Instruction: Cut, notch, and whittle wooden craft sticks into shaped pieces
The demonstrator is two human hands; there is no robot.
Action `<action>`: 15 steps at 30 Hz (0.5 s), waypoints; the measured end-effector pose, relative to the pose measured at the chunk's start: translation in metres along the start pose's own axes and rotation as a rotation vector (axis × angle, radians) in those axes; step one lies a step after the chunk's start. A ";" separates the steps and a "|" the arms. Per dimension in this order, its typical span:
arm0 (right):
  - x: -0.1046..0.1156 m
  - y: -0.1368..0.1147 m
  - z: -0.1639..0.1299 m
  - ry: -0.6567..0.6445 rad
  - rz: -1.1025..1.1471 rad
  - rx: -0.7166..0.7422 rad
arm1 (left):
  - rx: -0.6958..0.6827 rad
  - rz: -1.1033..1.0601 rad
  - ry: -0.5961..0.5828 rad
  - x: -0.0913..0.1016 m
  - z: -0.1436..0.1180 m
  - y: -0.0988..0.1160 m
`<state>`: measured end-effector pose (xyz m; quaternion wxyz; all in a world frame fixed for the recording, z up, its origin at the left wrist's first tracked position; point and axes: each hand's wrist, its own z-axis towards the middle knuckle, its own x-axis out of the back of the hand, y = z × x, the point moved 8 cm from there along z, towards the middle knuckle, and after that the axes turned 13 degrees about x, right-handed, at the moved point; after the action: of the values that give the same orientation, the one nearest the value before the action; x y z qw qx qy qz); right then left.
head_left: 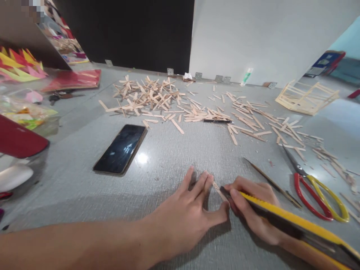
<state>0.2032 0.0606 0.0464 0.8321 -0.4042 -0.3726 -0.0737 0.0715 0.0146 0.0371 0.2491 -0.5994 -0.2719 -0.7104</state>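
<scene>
A small popsicle stick (218, 188) lies slantwise on the grey table. My left hand (194, 206) holds it down, with fingertips at its far end and the thumb at its near end. My right hand (253, 210) is closed around a yellow and black utility knife (292, 223). The knife's tip end meets the stick between my two hands; the blade itself is hard to make out. To the right of my right hand lie a thin pointed rod (271, 182) and scissors (302, 172) with red and yellow handles.
Many loose popsicle sticks (152, 93) are heaped and strewn across the back and right. A black phone (120, 149) lies left of centre. At the back right stands a small stick frame (308, 98). Black and white panels (239, 37) rise behind the table.
</scene>
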 end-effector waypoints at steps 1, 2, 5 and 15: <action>0.001 0.002 0.001 0.025 0.032 -0.033 | -0.005 -0.002 0.002 -0.001 0.000 0.000; 0.002 0.004 0.003 0.038 0.059 -0.065 | -0.008 -0.005 0.009 -0.001 0.000 0.000; 0.000 0.009 0.006 0.015 0.094 -0.130 | -0.014 -0.010 0.029 0.000 -0.001 0.000; -0.002 0.007 0.011 -0.020 0.098 -0.164 | -0.021 -0.008 0.015 -0.002 0.000 0.000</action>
<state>0.1987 0.0727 0.0445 0.7950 -0.4895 -0.3533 -0.0594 0.0720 0.0151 0.0347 0.2419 -0.5955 -0.2651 -0.7188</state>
